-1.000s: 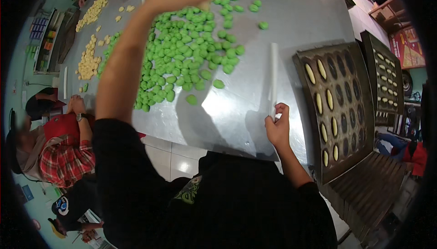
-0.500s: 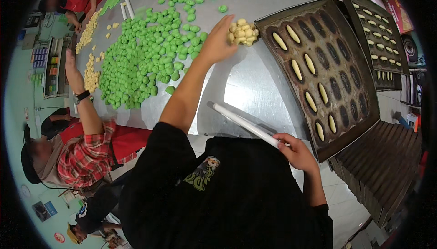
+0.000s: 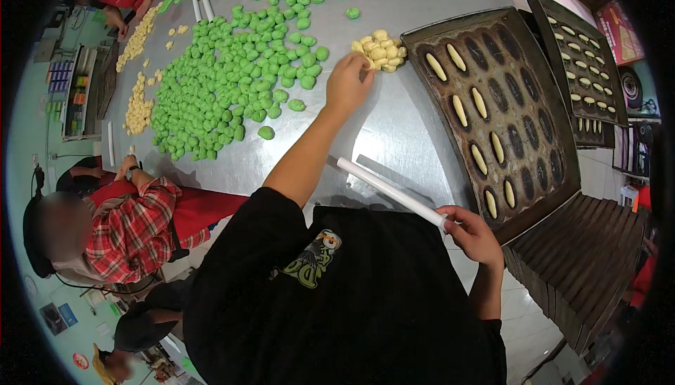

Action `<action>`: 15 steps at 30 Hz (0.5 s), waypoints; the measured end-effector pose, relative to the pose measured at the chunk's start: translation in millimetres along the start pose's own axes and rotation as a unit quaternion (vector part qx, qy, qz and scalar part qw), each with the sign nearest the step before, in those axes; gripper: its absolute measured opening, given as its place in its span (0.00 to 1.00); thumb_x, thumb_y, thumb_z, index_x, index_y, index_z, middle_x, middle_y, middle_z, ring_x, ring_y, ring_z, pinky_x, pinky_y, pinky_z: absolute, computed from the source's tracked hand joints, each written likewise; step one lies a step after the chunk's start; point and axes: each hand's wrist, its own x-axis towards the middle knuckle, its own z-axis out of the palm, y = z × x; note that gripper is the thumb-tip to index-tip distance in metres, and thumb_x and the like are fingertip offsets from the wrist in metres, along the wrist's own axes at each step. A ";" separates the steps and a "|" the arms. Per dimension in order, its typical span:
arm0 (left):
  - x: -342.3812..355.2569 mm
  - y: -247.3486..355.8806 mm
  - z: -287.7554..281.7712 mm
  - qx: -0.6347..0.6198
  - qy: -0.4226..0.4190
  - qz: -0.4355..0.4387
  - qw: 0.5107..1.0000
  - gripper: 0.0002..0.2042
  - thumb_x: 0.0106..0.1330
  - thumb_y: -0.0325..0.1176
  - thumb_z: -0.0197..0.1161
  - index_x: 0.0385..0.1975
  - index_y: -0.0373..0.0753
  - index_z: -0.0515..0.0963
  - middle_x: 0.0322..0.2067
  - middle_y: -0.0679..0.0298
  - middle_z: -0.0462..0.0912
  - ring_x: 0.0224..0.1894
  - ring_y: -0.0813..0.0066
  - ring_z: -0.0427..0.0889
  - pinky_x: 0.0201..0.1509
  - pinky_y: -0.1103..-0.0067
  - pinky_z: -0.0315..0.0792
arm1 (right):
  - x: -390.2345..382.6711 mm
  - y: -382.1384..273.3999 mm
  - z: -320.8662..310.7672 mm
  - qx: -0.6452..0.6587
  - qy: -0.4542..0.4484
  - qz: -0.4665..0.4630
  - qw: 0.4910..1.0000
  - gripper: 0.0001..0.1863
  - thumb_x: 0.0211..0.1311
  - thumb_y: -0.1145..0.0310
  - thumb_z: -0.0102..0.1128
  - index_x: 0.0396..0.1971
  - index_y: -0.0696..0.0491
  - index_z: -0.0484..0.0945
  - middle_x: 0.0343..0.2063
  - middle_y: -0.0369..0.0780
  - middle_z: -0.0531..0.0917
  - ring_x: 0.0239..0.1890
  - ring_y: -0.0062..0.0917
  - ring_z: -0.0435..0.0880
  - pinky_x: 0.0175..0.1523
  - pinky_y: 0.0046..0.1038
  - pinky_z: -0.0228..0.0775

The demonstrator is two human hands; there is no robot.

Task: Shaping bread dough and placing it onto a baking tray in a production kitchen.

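My left hand (image 3: 349, 81) is at the near-left side of a small heap of pale yellow dough balls (image 3: 382, 49), fingers curled in on a ball at its edge. The fingertips are partly hidden. Gripped by one end in my right hand (image 3: 474, 234) is a white rolling pin (image 3: 390, 189), its other end slanting left above the steel table (image 3: 415, 139). Right of the heap, a dark baking tray (image 3: 510, 114) has oval hollows. Several pale, elongated dough pieces (image 3: 460, 111) lie in its left two columns.
Green dough balls (image 3: 211, 90) cover much of the table's left side, with yellow pieces (image 3: 138, 114) beyond. Two white rods (image 3: 202, 5) lie behind. A person in a plaid shirt (image 3: 133, 227) stands at left. More trays are stacked right (image 3: 573, 265); another filled tray (image 3: 580, 61) stands behind.
My left hand has drawn back slightly, its straight fingers now curled at the heap's edge. The rolling pin stays in my right hand. The plaid-shirted person's raised hand has come down.
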 end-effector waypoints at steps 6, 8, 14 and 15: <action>5.4 -0.6 -6.9 -0.147 -0.048 -0.104 0.983 0.14 0.57 0.28 0.67 0.43 0.35 0.78 0.40 0.56 0.83 0.30 0.64 0.83 0.36 0.78 0.77 | 6.7 1.0 1.5 0.003 -0.012 0.005 1.000 0.15 0.69 0.72 0.53 0.53 0.54 0.75 0.29 0.30 0.73 0.30 0.11 0.68 0.35 0.15 0.63; 14.2 -6.9 -16.4 -0.046 -0.131 -0.046 0.989 0.15 0.60 0.29 0.65 0.46 0.33 0.77 0.39 0.56 0.83 0.31 0.69 0.83 0.37 0.79 0.78 | 8.4 6.6 0.2 -0.004 -0.013 -0.004 1.000 0.15 0.69 0.72 0.53 0.53 0.54 0.75 0.29 0.30 0.73 0.30 0.11 0.68 0.35 0.15 0.63; 17.9 -52.0 -38.6 -0.469 -0.010 -0.501 0.727 0.15 0.65 0.28 0.59 0.50 0.33 0.74 0.35 0.59 0.80 0.37 0.70 0.81 0.42 0.75 0.77 | 2.8 10.2 -1.3 -0.009 -0.005 0.000 1.000 0.15 0.69 0.71 0.54 0.53 0.53 0.75 0.29 0.30 0.73 0.30 0.11 0.68 0.34 0.15 0.62; 15.3 -36.9 -40.9 -0.471 -0.012 -0.500 0.727 0.15 0.65 0.28 0.59 0.50 0.33 0.74 0.35 0.59 0.80 0.37 0.70 0.81 0.42 0.75 0.77 | 3.1 11.3 0.4 -0.009 0.000 0.013 1.000 0.15 0.68 0.71 0.54 0.53 0.53 0.75 0.29 0.30 0.73 0.30 0.11 0.68 0.34 0.15 0.62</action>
